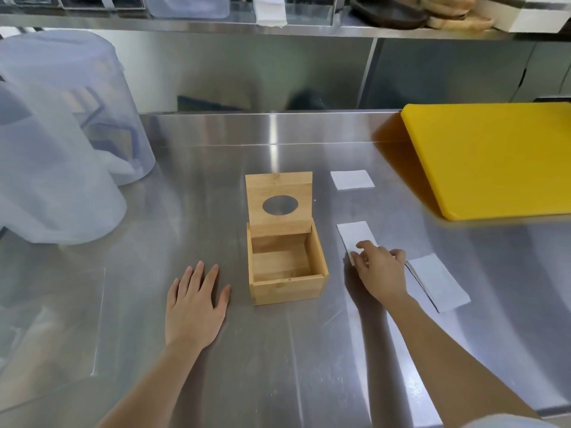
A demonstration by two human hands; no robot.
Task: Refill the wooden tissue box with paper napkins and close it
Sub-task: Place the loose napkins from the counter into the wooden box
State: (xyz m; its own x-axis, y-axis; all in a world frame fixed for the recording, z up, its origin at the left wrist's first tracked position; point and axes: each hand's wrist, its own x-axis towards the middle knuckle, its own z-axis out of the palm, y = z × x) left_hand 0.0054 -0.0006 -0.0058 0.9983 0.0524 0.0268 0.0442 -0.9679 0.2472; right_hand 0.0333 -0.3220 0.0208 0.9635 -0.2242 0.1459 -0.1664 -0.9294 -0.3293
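The wooden tissue box (289, 287) stands in the middle of the steel counter, empty inside. Its lid (279, 188), with an oval hole, is tipped up and back. Three white paper napkins lie to the right of the box: a far one (352, 179), a middle one (354, 235) and a near one (438, 282). My right hand (380, 270) rests on the near end of the middle napkin, fingertips touching it, not lifting it. My left hand (197, 301) lies flat on the counter left of the box, fingers spread, holding nothing.
A yellow cutting board (494, 156) lies at the far right. Large translucent plastic containers (55, 156) stand at the left. A clear plastic sheet (52, 329) lies at the near left. A steel shelf (216, 26) with bowls and boards runs above the back wall.
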